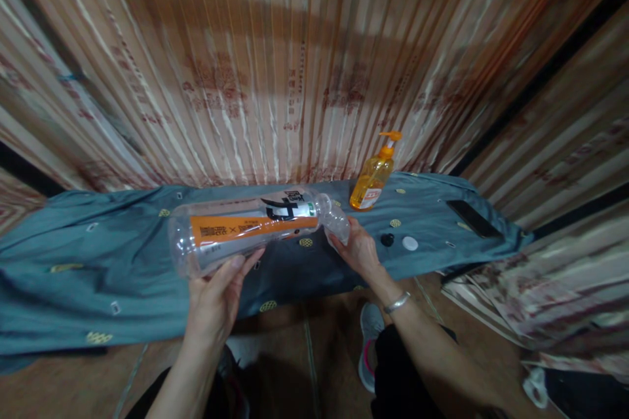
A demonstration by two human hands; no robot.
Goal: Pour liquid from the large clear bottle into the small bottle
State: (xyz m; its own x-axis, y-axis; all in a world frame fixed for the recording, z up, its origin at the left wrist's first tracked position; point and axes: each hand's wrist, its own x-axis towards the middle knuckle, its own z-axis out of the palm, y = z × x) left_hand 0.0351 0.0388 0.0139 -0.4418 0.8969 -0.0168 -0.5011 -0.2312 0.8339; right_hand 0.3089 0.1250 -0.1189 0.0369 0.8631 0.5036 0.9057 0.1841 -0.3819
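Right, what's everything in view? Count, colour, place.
Cloth: one, teal, across the middle
Large bottle: one, clear, orange, held sideways
Small container: one, clear, at its mouth
Pump bottle: one, orange, back of cloth
Disc: one, white, cloth's front right
Round piece: one, black, beside disc
Slab: one, black, cloth's right end
Curtains: uncounted, beige, behind
Poles: several, black, sides
Floor: one, brown, below
Bracelet: one, silver, right wrist
Trousers: one pair, black, below
Shoes: two, greyish, below
Left grip: one, on large bottle
Right grip: one, on small container
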